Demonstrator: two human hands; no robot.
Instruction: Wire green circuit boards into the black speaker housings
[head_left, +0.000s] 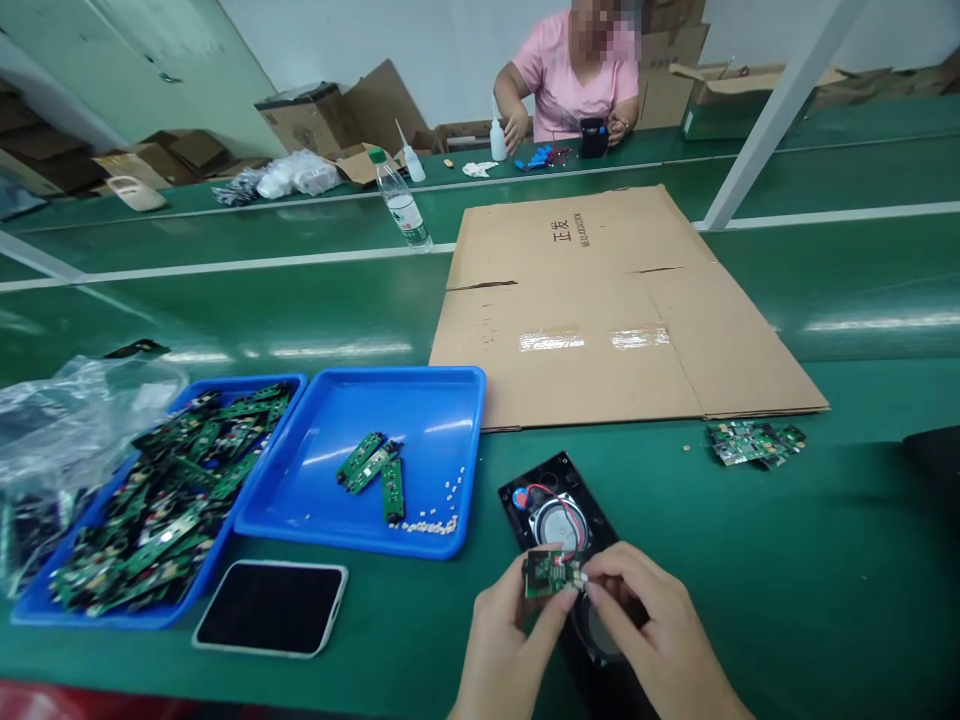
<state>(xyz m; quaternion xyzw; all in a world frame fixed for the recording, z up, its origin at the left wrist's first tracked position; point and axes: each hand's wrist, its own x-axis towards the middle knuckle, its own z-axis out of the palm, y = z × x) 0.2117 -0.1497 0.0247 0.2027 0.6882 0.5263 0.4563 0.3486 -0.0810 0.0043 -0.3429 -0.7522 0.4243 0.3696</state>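
Note:
Between my hands, above a black speaker housing, is a small green circuit board (546,574). My left hand (511,632) grips the board's left and lower edges with thumb and fingers. At the board's right end, the thumb and fingertips of my right hand (651,615) pinch a small whitish part, too small to make out clearly. The black speaker housing (514,490) lies tilted on the table under both hands, showing a round speaker (559,522) with red wires. Its lower part is partly hidden by my right hand.
A blue tray (300,460) holds several boards and small white pieces. Left of it, another blue tray (289,383) is heaped with boards. A phone (271,608), flat cardboard (585,290) and more boards (754,443) lie around. A person (574,80) sits opposite, beyond a bottle (405,208).

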